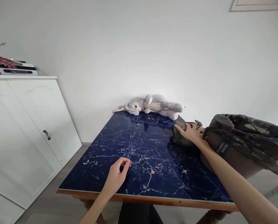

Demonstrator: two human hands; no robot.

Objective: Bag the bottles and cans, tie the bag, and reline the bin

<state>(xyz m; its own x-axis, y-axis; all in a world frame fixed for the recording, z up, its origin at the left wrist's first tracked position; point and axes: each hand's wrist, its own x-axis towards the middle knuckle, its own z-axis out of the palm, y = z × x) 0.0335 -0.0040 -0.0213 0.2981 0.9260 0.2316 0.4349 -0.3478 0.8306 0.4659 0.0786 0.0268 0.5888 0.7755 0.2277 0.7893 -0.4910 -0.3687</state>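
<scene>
My right hand [192, 132] reaches across to the right side of the table and grips a dark, glossy, plastic-wrapped bundle [182, 138] from above, thumb and fingers spread over its top. Beside it stands a brown bin [239, 155] with a crumpled black garbage bag [242, 127] draped over its rim and a printed label on its side. My right wrist passes close to the bin's left side. Nearer the front edge, my left hand [120, 171] hovers at or just over the tabletop, thumb and finger tips pinched together with nothing visible between them.
A blue marble-patterned table [129, 140] with a wooden edge lies before me. At its far end, a grey plush rabbit [153, 104] lies on its side against the wall. White cabinets [36, 124] stand at left, with a white device [18, 69] and pink flowers [3, 60] on top.
</scene>
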